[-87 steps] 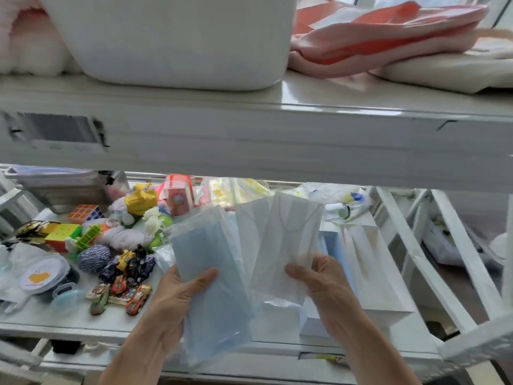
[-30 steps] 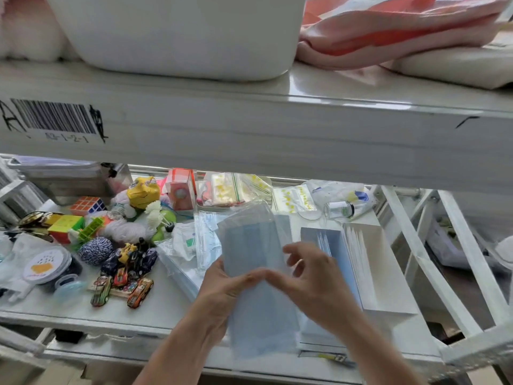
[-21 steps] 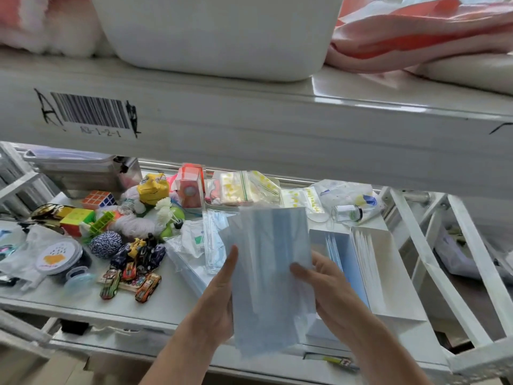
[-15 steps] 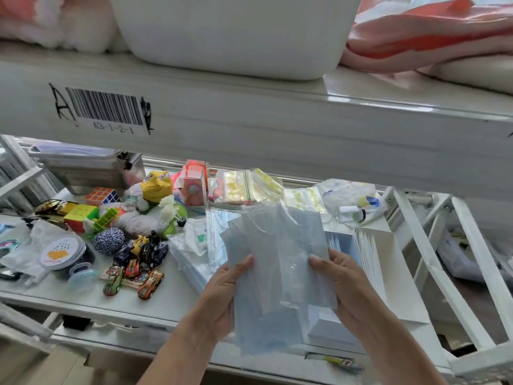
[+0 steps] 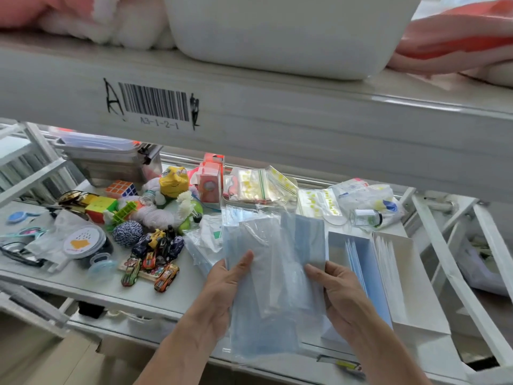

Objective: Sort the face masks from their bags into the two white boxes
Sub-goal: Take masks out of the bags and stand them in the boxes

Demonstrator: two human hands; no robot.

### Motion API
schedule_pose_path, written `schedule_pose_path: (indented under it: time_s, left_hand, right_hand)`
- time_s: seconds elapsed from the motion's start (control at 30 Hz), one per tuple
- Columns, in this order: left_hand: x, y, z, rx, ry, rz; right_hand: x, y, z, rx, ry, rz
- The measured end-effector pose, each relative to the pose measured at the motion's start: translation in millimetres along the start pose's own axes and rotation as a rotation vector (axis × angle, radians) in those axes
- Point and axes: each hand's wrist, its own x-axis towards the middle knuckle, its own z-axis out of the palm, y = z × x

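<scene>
Half a second ago the barcode label sat at the far left of the upper shelf's front edge; it now sits nearer the middle, and the white tub above it fills more of the top. The bundle of bagged masks is fanned wider than before. A blue mask now stands clear at its upper right, where earlier the clear bag covered it.

The bundle is upright between the two hands, above the front edge of the lower shelf. The left hand pinches its left edge, thumb laid across the front and fingers hidden behind. The right hand pinches its right edge the same way, with the thumb tip just under the lower edge of the blue mask. Both grips are narrow, closed down onto thin plastic.

There are two hands and one bundle. The number of masks inside it cannot be told. Two white boxes stand side by side just right of the right hand: the near box holds blue masks on edge, and the far box holds white ones. Two puzzle cubes, one ball of twine and a cluster of toy cars lie to the left.
</scene>
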Motion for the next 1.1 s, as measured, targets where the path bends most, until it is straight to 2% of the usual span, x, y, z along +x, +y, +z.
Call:
schedule_pose_path:
  time_s: [0.1,0.2,0.27,0.4,0.57,0.73,0.9,0.97,1.03,1.07,1.1]
  left_hand:
    - [1.7,1.4,-8.7,-0.001,0.016,0.016]
    - [0.8,4.8,-8.4,0.05,0.023,0.062]
    - [0.7,7.4,-8.5,0.048,0.03,0.083]
    - [1.7,12.1,-19.5,-0.067,-0.058,0.011]
    - [2.4,20.7,-49.8,-0.067,-0.019,0.007]
    - [10.2,39.2,-90.0,-0.032,0.122,0.113]
    - [13.3,39.5,-85.5,-0.055,0.102,0.101]
    - [14.8,36.1,-77.5,-0.073,0.095,0.084]
    - [16.6,33.3,-69.2,-0.077,0.087,0.081]
    - [17.3,31.9,-65.1,-0.076,0.077,0.083]
    - [18.5,30.6,-61.4,-0.074,0.07,0.086]
  right_hand:
    - [4.3,3.8,4.5,0.043,-0.053,0.001]
    - [5.1,6.9,13.0,-0.064,-0.111,-0.012]
    - [8.3,8.7,18.0,-0.103,-0.095,-0.031]
    - [16.2,10.2,23.2,-0.003,-0.072,-0.02]
    - [30.4,18.8,24.0,0.09,-0.001,0.02]
    - [61.4,19.0,20.0,-0.264,0.238,-0.097]
    - [79.6,16.4,29.8,-0.632,0.249,-0.144]
    - [68.5,13.5,33.5,-0.71,0.307,-0.291]
    - [50.3,5.1,33.9,-0.663,0.381,-0.481]
    - [40.4,-1.5,33.7,-0.537,0.378,-0.518]
    - [30.7,-8.1,35.0,-0.34,0.311,-0.478]
